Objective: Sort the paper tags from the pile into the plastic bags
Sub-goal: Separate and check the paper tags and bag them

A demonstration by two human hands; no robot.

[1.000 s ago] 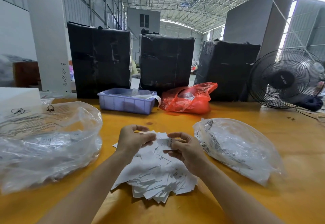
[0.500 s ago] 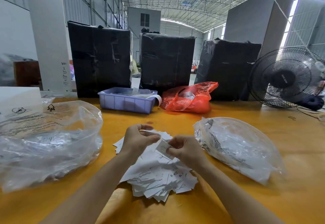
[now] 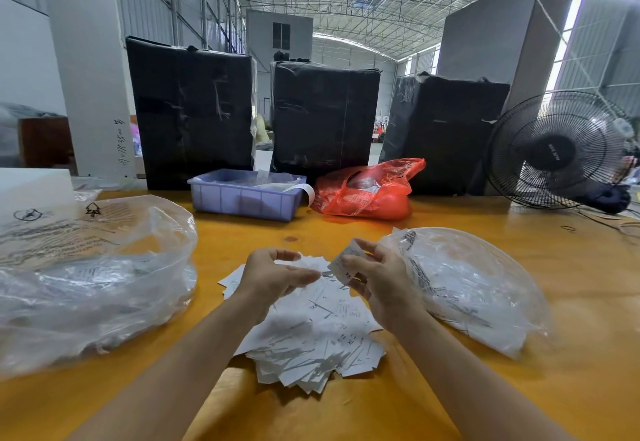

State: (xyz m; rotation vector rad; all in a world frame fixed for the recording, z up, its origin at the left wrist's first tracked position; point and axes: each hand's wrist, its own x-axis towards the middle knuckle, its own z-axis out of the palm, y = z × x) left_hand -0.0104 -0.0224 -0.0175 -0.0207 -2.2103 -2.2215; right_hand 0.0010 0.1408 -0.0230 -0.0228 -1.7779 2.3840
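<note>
— Paper tags (image 3: 311,333) lie in a loose white pile on the yellow table (image 3: 571,302), right in front of the person, with both forearms reaching in over them. Where are the bags?

— One clear plastic bag (image 3: 86,284) sits puffed up to the left of the pile, well apart from it. A second clear bag (image 3: 478,288) lies flatter on the right, its near edge just beside the pile and behind the right wrist.

— What is the right hand (image 3: 377,284) doing?

— It is raised above the far side of the pile, palm turned inward, with thumb and fingers curled round a single tag (image 3: 346,262) and pinching it. The tag stands tilted, and a size mark is printed near its lower end.

— And the left hand (image 3: 273,276)?

— It hovers at the same height, back of the hand toward the camera, fingers loosely bent and pointing toward the right hand. It holds nothing that I can see; the fingertips stop just short of the held tag.

— Anything else on the table?

— Farther back stand a lilac plastic bin (image 3: 246,198), a red plastic bag (image 3: 370,191) beside it, three black-wrapped boxes (image 3: 322,118) in a row, and a black fan (image 3: 557,149) at the right end.
</note>
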